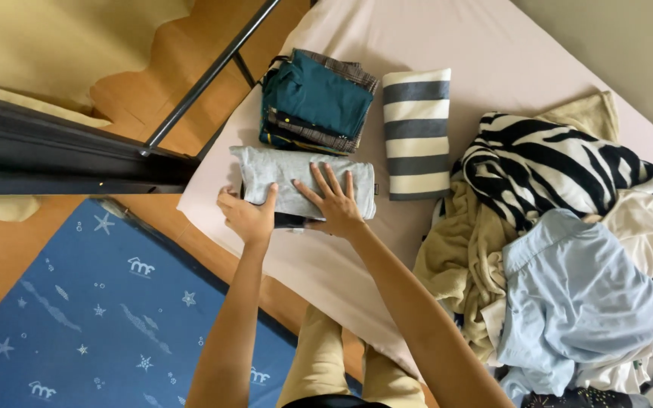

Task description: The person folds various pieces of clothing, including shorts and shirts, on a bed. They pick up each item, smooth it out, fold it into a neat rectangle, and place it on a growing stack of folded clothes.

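Note:
A folded grey garment (296,175) lies on a pale pink mattress (485,45), on top of a darker folded piece. My left hand (247,215) grips the near left edge of this small stack, thumb on top. My right hand (332,199) rests flat on the grey garment with fingers spread. Just beyond lies a stack of folded clothes topped by a teal piece (315,102). A folded grey-and-white striped cloth (416,132) lies to the right of both stacks.
A heap of unfolded laundry fills the right side: a black-and-white zebra-patterned cloth (546,170), a light blue garment (576,302), beige pieces (459,264). A metal bed frame (205,79) runs at the left. A blue star-patterned mat (107,310) covers the wooden floor below.

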